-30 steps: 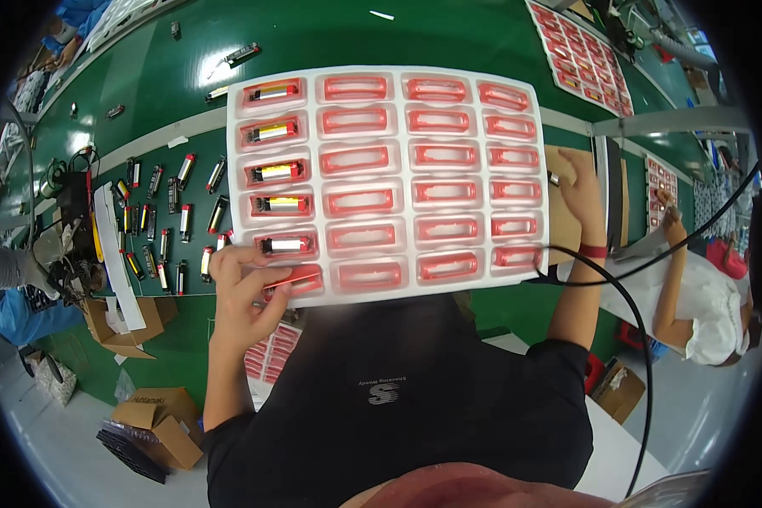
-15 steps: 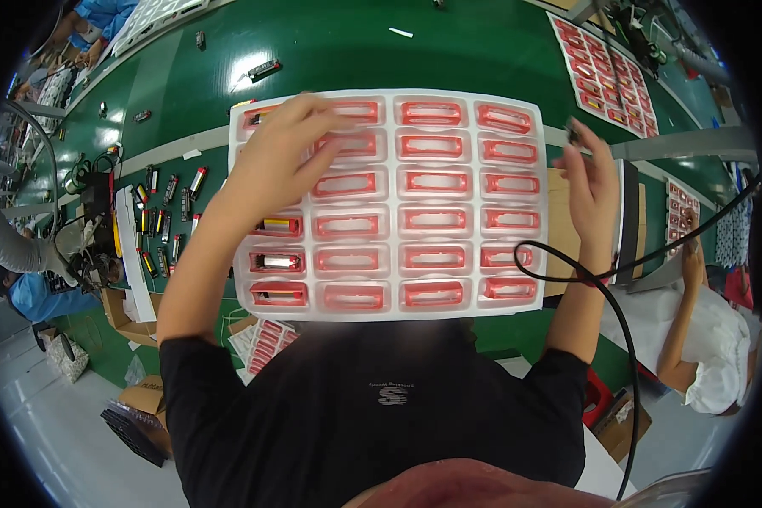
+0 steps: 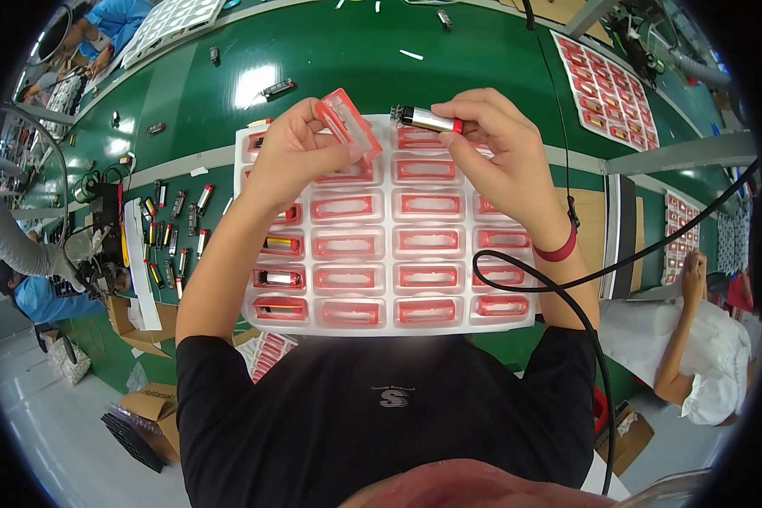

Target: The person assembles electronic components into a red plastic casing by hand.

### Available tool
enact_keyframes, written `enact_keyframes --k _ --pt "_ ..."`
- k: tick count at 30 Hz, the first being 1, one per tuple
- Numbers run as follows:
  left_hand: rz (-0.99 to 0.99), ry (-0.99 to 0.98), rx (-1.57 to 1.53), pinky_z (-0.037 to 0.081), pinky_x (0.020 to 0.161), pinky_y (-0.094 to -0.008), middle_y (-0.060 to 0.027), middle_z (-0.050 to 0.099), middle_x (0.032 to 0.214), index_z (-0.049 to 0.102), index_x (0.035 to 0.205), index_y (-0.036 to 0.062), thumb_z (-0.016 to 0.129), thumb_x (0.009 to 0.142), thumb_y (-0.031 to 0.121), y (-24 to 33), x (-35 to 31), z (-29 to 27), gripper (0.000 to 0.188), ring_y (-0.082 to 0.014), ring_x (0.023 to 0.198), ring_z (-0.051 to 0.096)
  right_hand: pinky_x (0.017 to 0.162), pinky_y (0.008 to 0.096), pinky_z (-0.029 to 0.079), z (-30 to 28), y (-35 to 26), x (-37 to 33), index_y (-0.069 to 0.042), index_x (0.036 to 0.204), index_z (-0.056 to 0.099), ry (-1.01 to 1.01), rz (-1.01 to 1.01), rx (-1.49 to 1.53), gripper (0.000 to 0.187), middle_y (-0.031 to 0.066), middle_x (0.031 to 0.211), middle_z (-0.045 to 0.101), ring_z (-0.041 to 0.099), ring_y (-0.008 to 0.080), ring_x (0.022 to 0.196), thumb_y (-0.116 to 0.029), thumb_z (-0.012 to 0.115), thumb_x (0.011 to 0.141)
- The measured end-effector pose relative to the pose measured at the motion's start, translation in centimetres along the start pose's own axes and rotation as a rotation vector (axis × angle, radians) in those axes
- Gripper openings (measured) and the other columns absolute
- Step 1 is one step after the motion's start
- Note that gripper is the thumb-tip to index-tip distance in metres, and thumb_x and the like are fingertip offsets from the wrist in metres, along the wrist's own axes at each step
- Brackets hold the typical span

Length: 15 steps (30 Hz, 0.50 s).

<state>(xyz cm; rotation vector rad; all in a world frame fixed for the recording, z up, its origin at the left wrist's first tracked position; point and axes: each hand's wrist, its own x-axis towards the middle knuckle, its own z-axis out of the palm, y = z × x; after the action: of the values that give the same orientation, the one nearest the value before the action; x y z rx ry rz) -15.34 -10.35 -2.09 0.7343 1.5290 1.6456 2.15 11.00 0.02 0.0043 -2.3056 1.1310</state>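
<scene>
My left hand (image 3: 300, 157) pinches a red rectangular plastic frame (image 3: 347, 127), tilted above the white tray (image 3: 388, 262). Just to its right, my right hand (image 3: 495, 148) grips a small silver battery cell with a black end (image 3: 427, 118) between thumb and fingers. The cell's black end points at the frame, and the two are apart. Rows of pockets in the tray hold more red frames (image 3: 428, 276). In the left column, some frames contain parts, among them a silver cell (image 3: 279, 278).
Several loose cells (image 3: 178, 203) lie on the green table (image 3: 356, 51) at left. A black cable (image 3: 605, 296) loops over the tray's right side. Another filled tray (image 3: 605, 89) is at far right. Co-workers sit at both sides, one in a white top (image 3: 677, 347).
My left hand has lifted a red frame off the tray. My right hand has come in from the right edge with the cell, which now shows clearly. The view has shifted slightly.
</scene>
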Motion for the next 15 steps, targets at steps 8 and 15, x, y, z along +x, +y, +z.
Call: enact_keyframes --k 8,15 --pt "0.138 0.002 0.084 0.056 0.075 -0.0286 -0.0097 0.071 0.102 0.038 0.145 0.0013 0.068 0.077 -0.008 0.7 -1.3 -0.3 0.075 -0.0136 0.084 0.070 0.090 0.0277 0.055 1.6 -1.1 -0.6 0.001 0.118 0.070 -0.123 0.239 0.430 0.027 0.0071 0.112 0.067 0.066 0.0141 0.103 0.003 0.068 0.091" --pt "-0.036 -0.219 -0.004 0.053 0.077 -0.0254 -0.0078 0.065 0.107 0.034 0.152 0.0135 0.070 0.082 -0.008 0.9 -2.4 -0.2 0.082 -0.0102 0.100 0.064 0.097 0.0308 0.050 2.0 -0.9 -0.6 0.004 0.126 0.064 -0.254 0.196 0.517 0.032 0.0106 0.123 0.061 0.061 0.0174 0.115 0.011 0.060 0.094"
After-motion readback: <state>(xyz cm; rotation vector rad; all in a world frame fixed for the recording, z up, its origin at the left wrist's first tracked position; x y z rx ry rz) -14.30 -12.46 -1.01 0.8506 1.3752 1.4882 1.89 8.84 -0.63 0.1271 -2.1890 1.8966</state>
